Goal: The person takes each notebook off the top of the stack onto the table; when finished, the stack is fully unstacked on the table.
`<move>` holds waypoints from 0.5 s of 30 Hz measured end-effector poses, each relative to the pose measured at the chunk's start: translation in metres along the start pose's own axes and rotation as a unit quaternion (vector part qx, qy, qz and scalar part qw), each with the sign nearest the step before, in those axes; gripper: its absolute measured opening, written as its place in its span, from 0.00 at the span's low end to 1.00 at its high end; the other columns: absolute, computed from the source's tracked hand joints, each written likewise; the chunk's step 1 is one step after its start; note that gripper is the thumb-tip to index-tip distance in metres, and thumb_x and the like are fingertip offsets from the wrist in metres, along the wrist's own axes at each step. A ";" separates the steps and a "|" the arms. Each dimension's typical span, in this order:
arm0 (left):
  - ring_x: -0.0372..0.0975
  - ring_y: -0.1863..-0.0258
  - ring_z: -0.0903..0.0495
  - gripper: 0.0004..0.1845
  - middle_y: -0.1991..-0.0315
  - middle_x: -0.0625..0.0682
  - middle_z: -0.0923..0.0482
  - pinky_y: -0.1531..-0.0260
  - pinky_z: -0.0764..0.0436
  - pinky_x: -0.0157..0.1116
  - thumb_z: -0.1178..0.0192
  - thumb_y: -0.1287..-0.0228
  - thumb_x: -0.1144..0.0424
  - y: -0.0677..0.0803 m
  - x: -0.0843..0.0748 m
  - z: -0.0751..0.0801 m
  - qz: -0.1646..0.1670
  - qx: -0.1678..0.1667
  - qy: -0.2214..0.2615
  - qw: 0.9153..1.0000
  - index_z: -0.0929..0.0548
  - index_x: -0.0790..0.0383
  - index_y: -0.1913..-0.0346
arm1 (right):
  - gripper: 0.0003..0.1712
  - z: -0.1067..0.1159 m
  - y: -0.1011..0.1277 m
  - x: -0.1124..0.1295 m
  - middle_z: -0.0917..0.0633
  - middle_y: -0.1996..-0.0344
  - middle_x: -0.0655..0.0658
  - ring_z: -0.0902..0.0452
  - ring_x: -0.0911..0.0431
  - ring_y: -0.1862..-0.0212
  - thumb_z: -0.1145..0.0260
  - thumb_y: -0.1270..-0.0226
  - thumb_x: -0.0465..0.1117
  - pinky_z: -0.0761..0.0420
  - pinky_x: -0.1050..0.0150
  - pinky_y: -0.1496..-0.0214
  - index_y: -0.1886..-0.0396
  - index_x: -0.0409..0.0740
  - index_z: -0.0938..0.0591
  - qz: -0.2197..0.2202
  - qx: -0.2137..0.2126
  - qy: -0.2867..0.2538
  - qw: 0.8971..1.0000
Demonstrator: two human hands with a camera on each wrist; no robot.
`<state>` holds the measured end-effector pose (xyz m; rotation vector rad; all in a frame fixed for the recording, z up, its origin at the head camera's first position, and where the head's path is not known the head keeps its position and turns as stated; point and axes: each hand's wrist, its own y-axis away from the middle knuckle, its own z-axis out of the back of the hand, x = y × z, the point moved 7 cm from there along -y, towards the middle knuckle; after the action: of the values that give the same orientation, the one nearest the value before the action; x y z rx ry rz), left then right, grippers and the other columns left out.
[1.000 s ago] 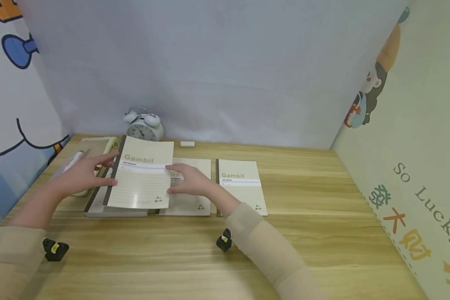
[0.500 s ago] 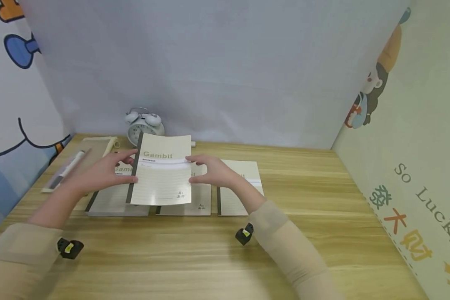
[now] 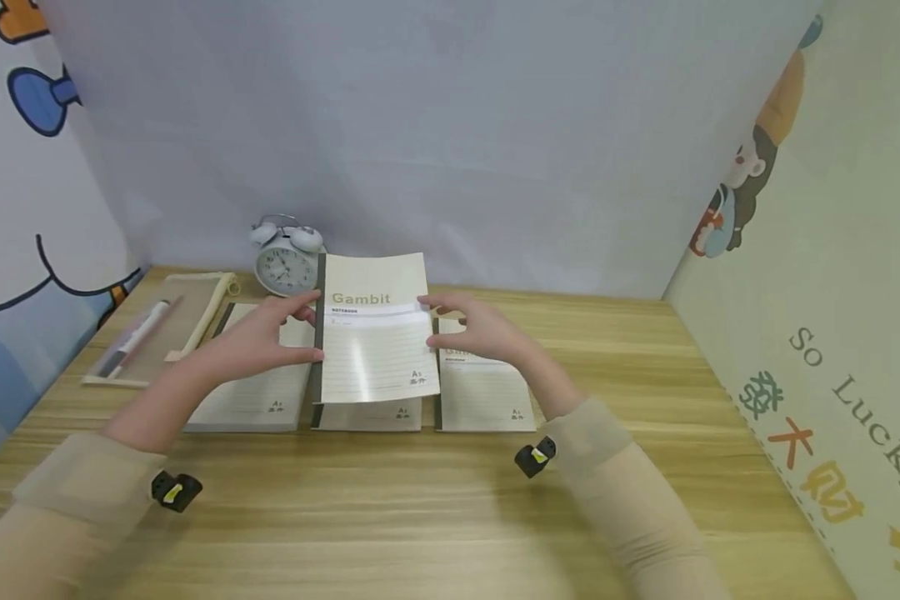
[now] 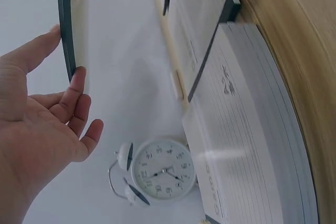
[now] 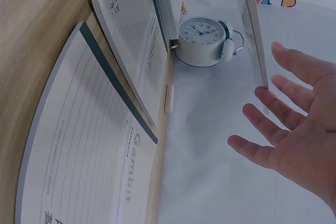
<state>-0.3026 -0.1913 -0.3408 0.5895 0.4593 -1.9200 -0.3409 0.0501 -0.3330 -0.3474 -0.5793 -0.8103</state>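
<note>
A cream notebook [image 3: 378, 350] with a dark spine and "Gambit" on its cover is held up between both hands, over the middle of three notebook places on the table. My left hand [image 3: 270, 337] grips its spine side, with the thumb lower and the fingers higher. At the opposite edge, my right hand [image 3: 480, 329] holds it by thumb and fingertips, the other fingers spread in the right wrist view. Below it lies a matching notebook [image 3: 375, 415], partly hidden. A thick notebook stack [image 3: 247, 400] lies to the left, and another notebook [image 3: 487, 392] to the right.
A white twin-bell alarm clock [image 3: 285, 265] stands at the back, just left of the raised notebook. A see-through pouch [image 3: 195, 300] with a marker [image 3: 138, 329] lies at the far left. A small white block [image 5: 169, 98] sits near the table's back edge.
Both hands have carried the notebook right and slightly upward, from over the left stack to over the middle notebook. The alarm clock's face has come into full view.
</note>
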 end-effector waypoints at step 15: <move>0.48 0.41 0.40 0.49 0.49 0.53 0.30 0.41 0.42 0.51 0.35 0.52 0.47 -0.038 -0.044 -0.030 -0.025 -0.019 0.032 0.999 0.49 0.60 0.32 | 0.35 0.040 0.040 -0.036 0.33 0.40 0.48 0.37 0.49 0.41 0.33 0.47 0.46 0.33 0.52 0.41 0.38 0.51 0.33 -0.021 -0.038 -0.077 0.996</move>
<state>-0.3159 -0.1279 -0.3374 0.6205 0.5551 -1.9407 -0.3440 0.1162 -0.3260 -0.4718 -0.7026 -0.8520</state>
